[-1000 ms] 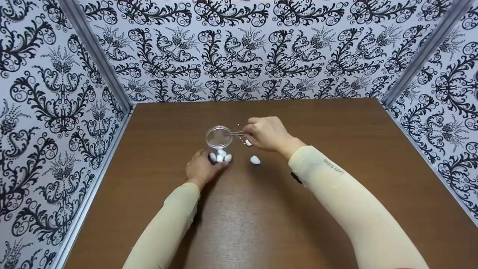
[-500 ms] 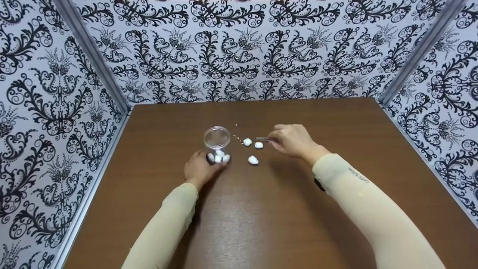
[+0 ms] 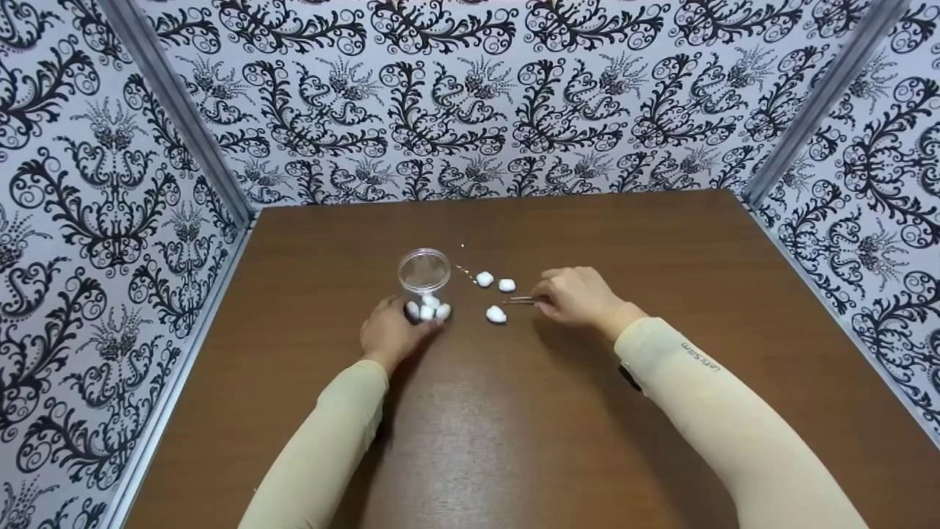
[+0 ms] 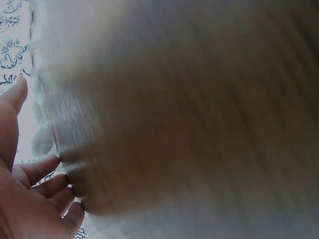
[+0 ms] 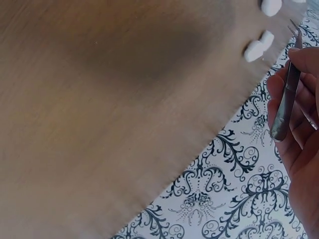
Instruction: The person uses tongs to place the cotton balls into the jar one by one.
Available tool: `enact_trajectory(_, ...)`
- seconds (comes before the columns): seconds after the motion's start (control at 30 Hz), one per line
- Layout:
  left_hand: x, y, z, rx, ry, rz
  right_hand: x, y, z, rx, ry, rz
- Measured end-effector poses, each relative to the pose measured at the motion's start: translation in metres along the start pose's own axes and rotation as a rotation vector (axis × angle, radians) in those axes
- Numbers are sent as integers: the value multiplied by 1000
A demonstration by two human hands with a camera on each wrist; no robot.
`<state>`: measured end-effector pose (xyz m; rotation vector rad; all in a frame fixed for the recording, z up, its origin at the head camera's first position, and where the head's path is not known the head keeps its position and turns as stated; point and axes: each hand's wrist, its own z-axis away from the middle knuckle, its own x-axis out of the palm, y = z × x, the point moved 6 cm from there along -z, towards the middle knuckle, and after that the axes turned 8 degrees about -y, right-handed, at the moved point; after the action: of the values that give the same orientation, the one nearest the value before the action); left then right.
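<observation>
My left hand (image 3: 389, 330) grips a clear jar (image 3: 424, 289) low on its left side, thumb toward the front. Several white cotton balls (image 3: 428, 308) lie at the bottom of the jar. In the left wrist view the fingers (image 4: 47, 172) and thumb spread round its pale, see-through wall. Steel tweezers (image 5: 286, 99) with bent, parted tips are pinched in my right hand (image 3: 580, 297). Nothing shows between the tips, which point left, just right of a loose cotton ball (image 3: 496, 314). Two more, a left one (image 3: 485, 279) and a right one (image 3: 507, 285), lie farther back.
Tiny bright specks (image 3: 465, 271) lie on the brown table (image 3: 470, 441) between the jar and the loose cotton balls. Black-and-white patterned panels (image 3: 470, 110) enclose the table at the back and both sides.
My right hand has drawn the tweezers away from the jar's rim to the right, then toward the front, bringing the rear cotton balls into sight. My left hand keeps its place on the jar.
</observation>
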<state>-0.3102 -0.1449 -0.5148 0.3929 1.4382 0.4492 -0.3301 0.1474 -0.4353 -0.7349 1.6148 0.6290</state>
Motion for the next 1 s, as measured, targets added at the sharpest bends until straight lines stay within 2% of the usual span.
enact_trajectory(0.33, -2, 1, 0, -3, 24, 21, 12, -5, 0, -6, -33, -30)
enact_trajectory(1.0, -3, 4, 3, 3, 20, -9, 24, -12, -4, -23, -66, 35)
